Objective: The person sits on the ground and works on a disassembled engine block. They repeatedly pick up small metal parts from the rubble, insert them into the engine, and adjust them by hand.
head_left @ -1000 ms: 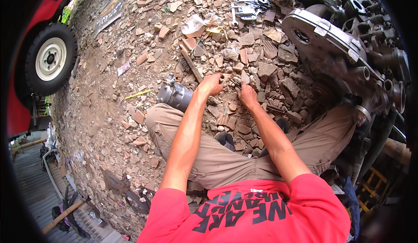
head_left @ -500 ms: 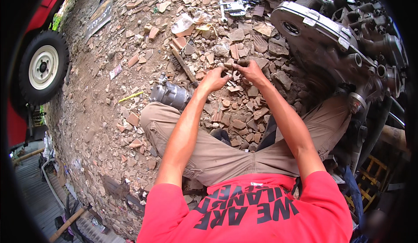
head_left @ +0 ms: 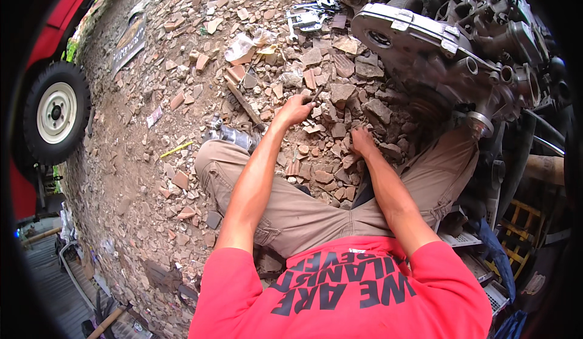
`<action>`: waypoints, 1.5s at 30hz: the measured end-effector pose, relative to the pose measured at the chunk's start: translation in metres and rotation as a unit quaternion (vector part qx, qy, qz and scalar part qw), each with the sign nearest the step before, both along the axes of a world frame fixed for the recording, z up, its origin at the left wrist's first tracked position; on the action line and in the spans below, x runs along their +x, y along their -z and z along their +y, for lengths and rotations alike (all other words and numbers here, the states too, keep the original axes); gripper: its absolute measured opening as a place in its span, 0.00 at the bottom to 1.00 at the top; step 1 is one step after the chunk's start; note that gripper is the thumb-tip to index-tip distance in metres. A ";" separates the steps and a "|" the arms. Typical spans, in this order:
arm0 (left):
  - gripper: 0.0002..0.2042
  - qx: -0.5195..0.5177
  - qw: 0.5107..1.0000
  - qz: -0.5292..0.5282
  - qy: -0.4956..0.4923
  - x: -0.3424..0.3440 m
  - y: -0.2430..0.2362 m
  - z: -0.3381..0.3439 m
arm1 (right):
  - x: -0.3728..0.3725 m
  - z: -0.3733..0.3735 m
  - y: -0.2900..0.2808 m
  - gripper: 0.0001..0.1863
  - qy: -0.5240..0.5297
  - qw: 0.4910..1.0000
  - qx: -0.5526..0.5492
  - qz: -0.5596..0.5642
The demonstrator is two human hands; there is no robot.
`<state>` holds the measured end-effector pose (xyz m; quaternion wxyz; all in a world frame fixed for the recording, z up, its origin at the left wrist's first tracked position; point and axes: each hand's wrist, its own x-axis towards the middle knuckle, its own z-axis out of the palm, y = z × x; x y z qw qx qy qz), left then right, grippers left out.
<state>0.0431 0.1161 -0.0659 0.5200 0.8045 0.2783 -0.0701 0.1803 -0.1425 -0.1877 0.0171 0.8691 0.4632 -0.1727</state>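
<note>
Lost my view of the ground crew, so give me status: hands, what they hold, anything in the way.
Left hand closed on a small dark tool. Right hand down on rubble; grip unclear. Engine block close at right.

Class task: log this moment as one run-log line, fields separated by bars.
left hand: gripping small dark tool among rubble | right hand: fingers down on stones | person: seated on ground | engine: just ahead, at right
</note>
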 end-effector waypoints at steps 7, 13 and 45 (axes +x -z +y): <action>0.19 0.057 0.998 -0.041 -0.002 0.002 0.019 0.009 | 0.008 0.005 -0.008 0.11 0.050 0.993 0.093 0.060; 0.20 -0.033 0.989 -0.097 -0.105 -0.003 0.015 0.016 | 0.005 0.087 -0.102 0.16 0.146 0.889 0.347 0.262; 0.20 0.072 0.969 -0.191 -0.142 -0.036 -0.078 -0.042 | -0.071 0.102 -0.213 0.32 -0.087 0.846 0.491 0.190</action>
